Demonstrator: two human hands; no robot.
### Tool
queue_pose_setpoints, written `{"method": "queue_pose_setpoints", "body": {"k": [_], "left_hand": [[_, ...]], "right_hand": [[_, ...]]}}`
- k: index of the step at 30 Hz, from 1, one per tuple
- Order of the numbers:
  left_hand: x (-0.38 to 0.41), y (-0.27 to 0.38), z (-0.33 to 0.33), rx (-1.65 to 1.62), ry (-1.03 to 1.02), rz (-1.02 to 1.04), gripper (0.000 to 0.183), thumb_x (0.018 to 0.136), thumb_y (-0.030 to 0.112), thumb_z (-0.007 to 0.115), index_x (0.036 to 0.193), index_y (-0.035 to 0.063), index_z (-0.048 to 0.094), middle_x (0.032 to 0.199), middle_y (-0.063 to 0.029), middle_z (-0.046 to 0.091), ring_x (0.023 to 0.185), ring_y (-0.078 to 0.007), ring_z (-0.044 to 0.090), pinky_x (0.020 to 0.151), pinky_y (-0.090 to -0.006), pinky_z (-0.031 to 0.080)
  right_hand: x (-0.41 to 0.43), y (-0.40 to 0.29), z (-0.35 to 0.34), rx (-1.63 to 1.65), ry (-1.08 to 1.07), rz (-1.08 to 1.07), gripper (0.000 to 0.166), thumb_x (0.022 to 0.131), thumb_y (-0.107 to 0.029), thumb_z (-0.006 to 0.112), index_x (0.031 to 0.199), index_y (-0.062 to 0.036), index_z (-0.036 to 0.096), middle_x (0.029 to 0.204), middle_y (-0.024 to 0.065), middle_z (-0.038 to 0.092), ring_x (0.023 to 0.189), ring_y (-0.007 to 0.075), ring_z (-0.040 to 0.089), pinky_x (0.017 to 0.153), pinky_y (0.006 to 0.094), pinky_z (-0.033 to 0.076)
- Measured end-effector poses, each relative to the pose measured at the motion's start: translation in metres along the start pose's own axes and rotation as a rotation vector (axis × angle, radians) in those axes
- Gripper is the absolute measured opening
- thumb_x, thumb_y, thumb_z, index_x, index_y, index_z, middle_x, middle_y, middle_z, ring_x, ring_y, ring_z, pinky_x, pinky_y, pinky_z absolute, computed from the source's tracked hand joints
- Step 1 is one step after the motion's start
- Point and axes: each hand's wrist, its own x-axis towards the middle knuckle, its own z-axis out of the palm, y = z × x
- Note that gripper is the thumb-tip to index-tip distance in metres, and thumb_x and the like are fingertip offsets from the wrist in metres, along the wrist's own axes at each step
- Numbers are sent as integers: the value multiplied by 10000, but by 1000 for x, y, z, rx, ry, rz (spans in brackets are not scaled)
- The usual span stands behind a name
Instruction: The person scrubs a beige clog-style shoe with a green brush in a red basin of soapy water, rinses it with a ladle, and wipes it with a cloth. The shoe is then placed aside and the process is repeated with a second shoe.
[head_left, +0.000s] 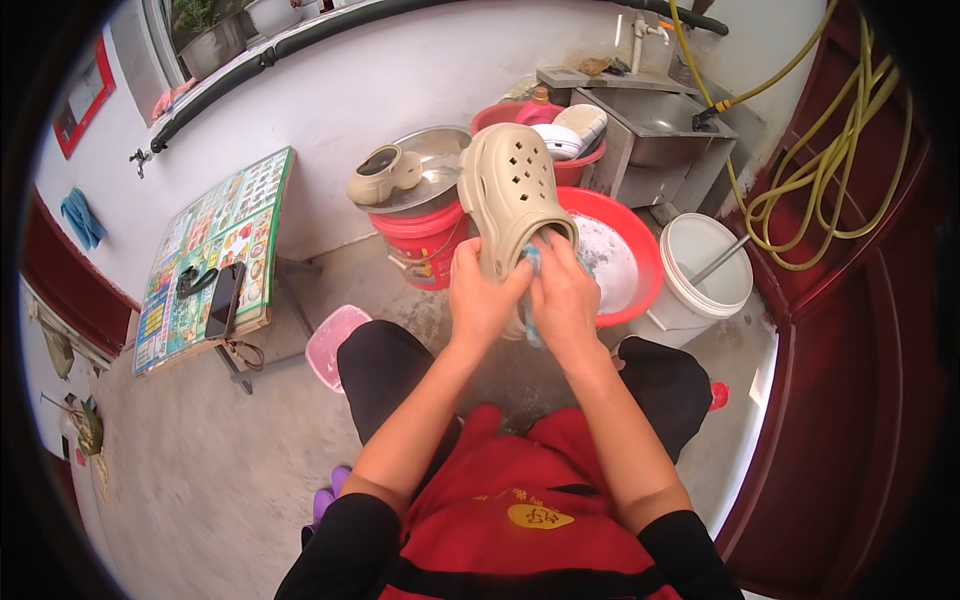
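Observation:
A beige foam clog (510, 176) with a perforated toe is held up before me, its toe pointing away. My left hand (484, 300) grips its side and rim near the opening. The fingers of my right hand (562, 300) reach into that opening, pinching a blue and white cloth (532, 296) that hangs partly outside; the fingertips inside are hidden. Behind the clog stands a red basin (646, 262) of sudsy water (611, 262). A matching beige clog (384, 174) rests in a steel basin (439, 146) on a red bucket (420, 251).
White shoes (561, 140) and a pink bottle (537, 109) sit in a rear red tub (592, 161) beside a steel sink (652, 124). To the right are a white bucket (705, 262) and a coiled yellow hose (814, 176). A low table (169, 300) holds a phone (223, 300); a pink basin (334, 345) lies nearby.

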Motion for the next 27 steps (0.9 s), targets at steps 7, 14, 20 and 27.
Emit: {"method": "queue_pose_setpoints", "body": {"k": [7,14,20,27], "left_hand": [[3,-3,0,-104,112,36,539,686,234,784,1063,-27,500,1024,-187,560,969,-319,534,865,-402,417],[2,-13,-5,-7,184,135,483,746,232,751,1072,-24,502,976,-132,583,910,-221,542,840,-344,432],[3,-15,-15,-100,150,69,489,768,267,730,1093,-23,507,1000,-138,595,918,-219,557,842,-350,436],[9,-10,-21,-173,118,49,503,751,240,743,1104,-28,504,1030,-145,590,943,-215,556,861,-342,432]], "right_hand": [[-19,-9,-4,-75,-167,29,165,747,-52,599,909,-24,604,993,96,578,796,284,627,593,401,512],[-16,-16,-21,-261,-554,13,111,746,-83,603,834,-17,589,891,100,573,831,282,622,611,416,509],[4,18,-59,434,-934,80,155,777,-108,652,853,12,590,870,130,567,848,318,588,753,401,462],[-14,9,-45,590,-365,210,170,755,-63,670,879,19,588,929,122,565,815,302,571,725,364,463]]}}
